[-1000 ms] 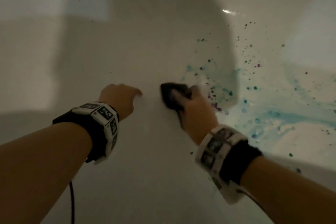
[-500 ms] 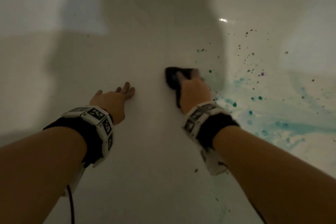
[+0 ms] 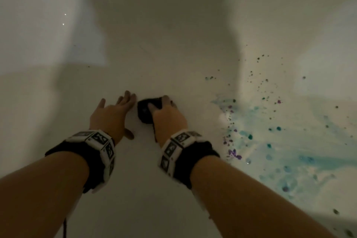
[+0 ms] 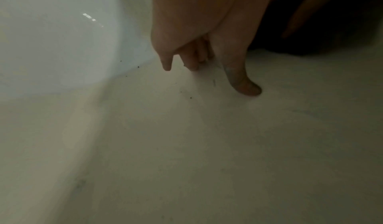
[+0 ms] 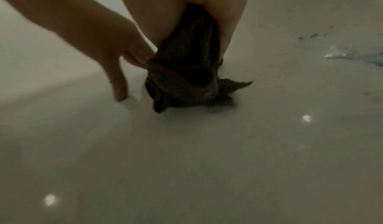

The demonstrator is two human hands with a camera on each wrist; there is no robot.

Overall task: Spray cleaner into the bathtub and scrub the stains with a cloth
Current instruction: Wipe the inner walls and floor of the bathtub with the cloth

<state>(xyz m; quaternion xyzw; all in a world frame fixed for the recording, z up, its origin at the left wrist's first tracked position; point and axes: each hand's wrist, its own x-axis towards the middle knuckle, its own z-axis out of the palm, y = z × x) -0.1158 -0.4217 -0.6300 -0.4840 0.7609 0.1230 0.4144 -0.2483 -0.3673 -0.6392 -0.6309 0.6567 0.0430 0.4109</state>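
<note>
Dim interior, pale glossy curved walls [image 3: 48,25] lit brighter at far left and right, broad shadow [image 3: 164,25] down the middle, small light glints at left.

Dark, crumpled cloth [image 3: 146,110] pressed on the white bathtub [image 3: 173,54] floor, well left of smeared teal and purple stains [image 3: 280,141].

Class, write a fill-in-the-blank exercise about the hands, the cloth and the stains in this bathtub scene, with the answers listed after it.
1. The dark cloth is gripped by the ____ hand.
2. The left hand lies with straight fingers on the ____.
3. The teal and purple stains lie to the ____ of the cloth.

Missing words: right; bathtub; right
</note>
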